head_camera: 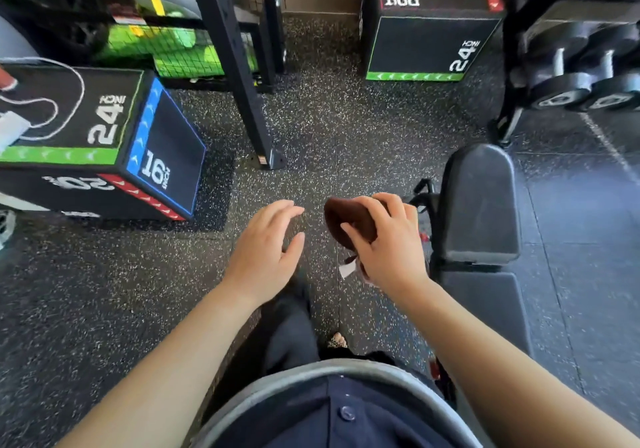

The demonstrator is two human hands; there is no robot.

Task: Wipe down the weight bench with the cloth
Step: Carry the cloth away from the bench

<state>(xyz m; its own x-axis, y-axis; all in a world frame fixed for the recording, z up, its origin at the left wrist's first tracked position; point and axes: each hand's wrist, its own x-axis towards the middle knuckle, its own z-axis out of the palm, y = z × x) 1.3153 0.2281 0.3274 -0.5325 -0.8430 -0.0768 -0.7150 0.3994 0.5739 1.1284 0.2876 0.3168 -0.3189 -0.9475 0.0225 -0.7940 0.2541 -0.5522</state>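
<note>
My right hand (388, 243) grips a bunched dark brown cloth (346, 222) in the air, a white tag hanging below it. The black padded weight bench (481, 205) stands just right of that hand, its upper pad and the seat pad below it both in view. The cloth is held left of the bench and does not touch it. My left hand (266, 250) hovers beside the cloth with fingers spread and relaxed, holding nothing.
A plyo box (104, 150) with a white cable on top stands at left. A black rack upright (242, 67) rises in the middle, with green items behind mesh. Another plyo box (429, 32) is at the back, dumbbells (581, 77) on a rack at right. Speckled rubber floor.
</note>
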